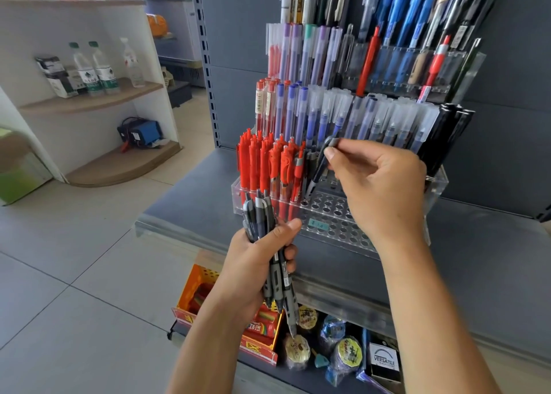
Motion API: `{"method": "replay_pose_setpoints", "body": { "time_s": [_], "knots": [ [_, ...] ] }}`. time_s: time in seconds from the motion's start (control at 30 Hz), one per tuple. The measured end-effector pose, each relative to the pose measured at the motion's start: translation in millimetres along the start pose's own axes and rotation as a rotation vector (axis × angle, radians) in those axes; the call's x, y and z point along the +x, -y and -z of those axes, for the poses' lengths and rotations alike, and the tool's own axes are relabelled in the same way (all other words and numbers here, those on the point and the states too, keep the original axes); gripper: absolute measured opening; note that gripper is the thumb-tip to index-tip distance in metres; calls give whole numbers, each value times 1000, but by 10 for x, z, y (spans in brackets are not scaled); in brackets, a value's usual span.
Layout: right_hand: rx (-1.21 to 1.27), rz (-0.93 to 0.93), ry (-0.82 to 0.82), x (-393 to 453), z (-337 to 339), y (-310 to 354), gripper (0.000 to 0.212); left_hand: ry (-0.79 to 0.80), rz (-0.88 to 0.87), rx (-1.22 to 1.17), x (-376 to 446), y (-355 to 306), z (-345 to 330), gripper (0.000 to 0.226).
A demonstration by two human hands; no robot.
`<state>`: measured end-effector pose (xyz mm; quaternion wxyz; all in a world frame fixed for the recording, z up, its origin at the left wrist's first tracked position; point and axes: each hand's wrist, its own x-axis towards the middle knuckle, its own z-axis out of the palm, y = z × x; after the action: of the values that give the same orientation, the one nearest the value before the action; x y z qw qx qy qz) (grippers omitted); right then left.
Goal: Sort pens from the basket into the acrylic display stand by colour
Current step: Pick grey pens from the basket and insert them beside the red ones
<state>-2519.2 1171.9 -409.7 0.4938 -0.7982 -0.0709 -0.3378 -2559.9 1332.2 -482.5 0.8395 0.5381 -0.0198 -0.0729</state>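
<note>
Right hand (378,185) is up at the front tier of the acrylic display stand (334,212), thumb and fingers pinching the top end of 1 dark pen (318,168). That pen is tilted, its lower tip down among the open holes just beside the red retractable pens (268,167), right next to 2 or so dark pens already standing there. Whether the tip has found a hole I can't tell; the fingers hide part of the barrel.

Left hand (259,259) sits lower, in front of the shelf edge (185,229), fingers curled tight round a bundle of black pens (268,244), tips pointing down, several of them poking out below the fist. No basket in view.

Now, the risks. The pen is going in at a slant, so my worry is the tip skating across the perforated plate and landing in the wrong hole, or wedging between 2 holes. Push hard on a slanted pen and it could lever into the red block alongside and tip a few of those out of line. Colour is the point here, so a dark pen seated in the red section would be a sorting miss.

The bundle is the other hazard. It is a loose fan, held 1-handed over a gap with the lower shelf's tape rolls (348,349) beneath; ease that grip while attention is on the stand and a pen could slide out and drop.
</note>
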Motion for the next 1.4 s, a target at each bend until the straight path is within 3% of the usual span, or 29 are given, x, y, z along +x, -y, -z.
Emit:
{"method": "replay_pose_setpoints", "body": {
  "time_s": [0.3,0.67,0.77,0.83,0.97,1.03,1.17,1.4],
  "knots": [
    [-190,46,68,-32,-190,-2,17,5,-1,12,-26,-32,41,25],
    [-177,-138,125,-62,-175,-51,22,28,25,12,-64,-51,138,13],
    [-159,-186,154,-90,-64,-5,12,46,47,-48,-71,-57,120,9],
    [-104,-233,265,-100,41,48,8,73,60,-96,-76,-62,89,7],
    [-20,-376,691,-187,132,152,14,156,60,-90,-91,-54,11,3],
    [-40,-395,769,-218,131,137,13,186,73,-84,-99,-43,-16,2],
    [36,-423,802,-239,195,110,13,236,117,-77,-111,-44,-36,2],
    [145,-352,652,-245,216,82,4,294,137,22,-117,-15,-95,5]
  ]
}}
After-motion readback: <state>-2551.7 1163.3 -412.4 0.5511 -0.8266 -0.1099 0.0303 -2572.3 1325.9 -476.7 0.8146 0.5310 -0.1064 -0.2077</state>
